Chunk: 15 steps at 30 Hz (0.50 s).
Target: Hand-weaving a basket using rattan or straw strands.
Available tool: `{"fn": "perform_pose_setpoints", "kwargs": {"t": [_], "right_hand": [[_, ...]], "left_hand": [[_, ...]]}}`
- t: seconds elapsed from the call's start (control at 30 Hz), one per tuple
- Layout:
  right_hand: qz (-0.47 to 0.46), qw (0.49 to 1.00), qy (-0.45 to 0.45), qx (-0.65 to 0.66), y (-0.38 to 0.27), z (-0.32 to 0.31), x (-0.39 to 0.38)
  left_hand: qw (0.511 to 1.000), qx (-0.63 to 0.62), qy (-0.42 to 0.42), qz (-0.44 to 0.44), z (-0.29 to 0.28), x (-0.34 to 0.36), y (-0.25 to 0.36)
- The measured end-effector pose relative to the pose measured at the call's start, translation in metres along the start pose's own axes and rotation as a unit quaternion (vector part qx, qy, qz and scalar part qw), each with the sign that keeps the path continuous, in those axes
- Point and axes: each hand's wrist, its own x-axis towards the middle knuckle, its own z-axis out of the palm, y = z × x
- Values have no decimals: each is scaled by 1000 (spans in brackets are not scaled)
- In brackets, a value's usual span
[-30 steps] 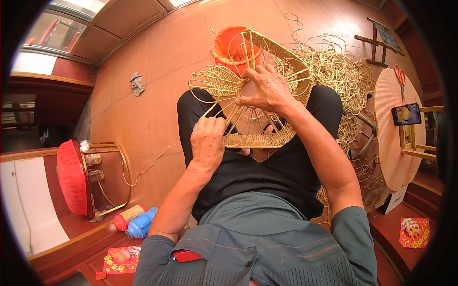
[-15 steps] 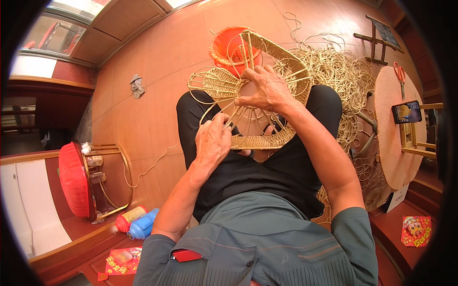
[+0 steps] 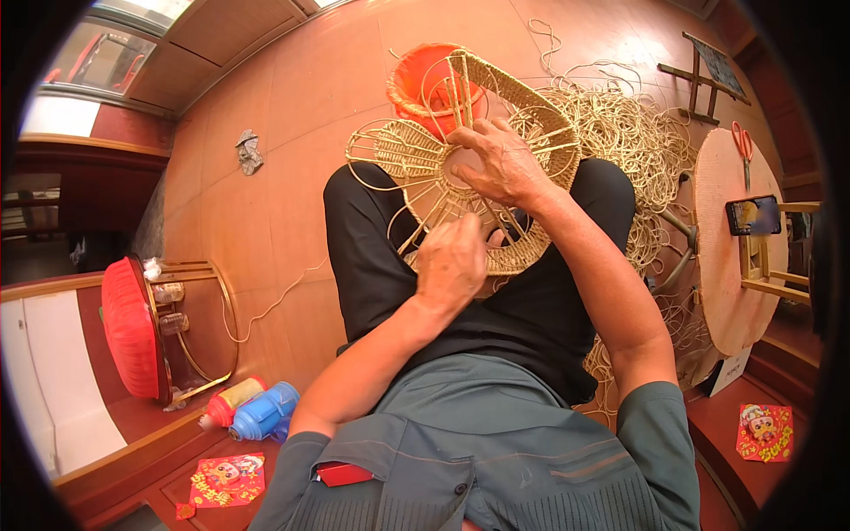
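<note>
A half-woven straw frame [image 3: 509,263] rests between my knees, with cord-wrapped sides, spokes and a small ring in the middle. One rounded lobe [image 3: 403,146] of it is woven on the left. My right hand [image 3: 505,164] grips the frame by the ring, thumb at the inner edge and fingers over the far side. Nearer to me, my left hand [image 3: 452,265] is closed over the lower spokes. What its fingers pinch is hidden by the back of the hand. A loose loop of straw cord [image 3: 354,159] curves out on the left.
An orange bucket [image 3: 416,75] stands behind the frame. Loose straw cord [image 3: 620,133] lies heaped to the right. Beyond is a round table [image 3: 722,292] with red-handled scissors [image 3: 746,168] and a phone [image 3: 753,216]. A red-cushioned stool [image 3: 133,327] and bottles [image 3: 266,411] lie left.
My left hand has moved right and nearer to me, from the frame's left side to its lower middle. The right hand stays at the ring, its thumb slightly shifted.
</note>
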Motion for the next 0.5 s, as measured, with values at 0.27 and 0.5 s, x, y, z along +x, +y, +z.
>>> {"fn": "perform_pose_setpoints", "kwargs": {"t": [0.27, 0.5], "right_hand": [[19, 999, -28, -12, -7, -9, -2], [22, 999, -37, -33, -8, -10, -1]], "left_hand": [[999, -19, -23, 29, 17, 4, 9], [996, 48, -73, 19, -13, -31, -4]]}}
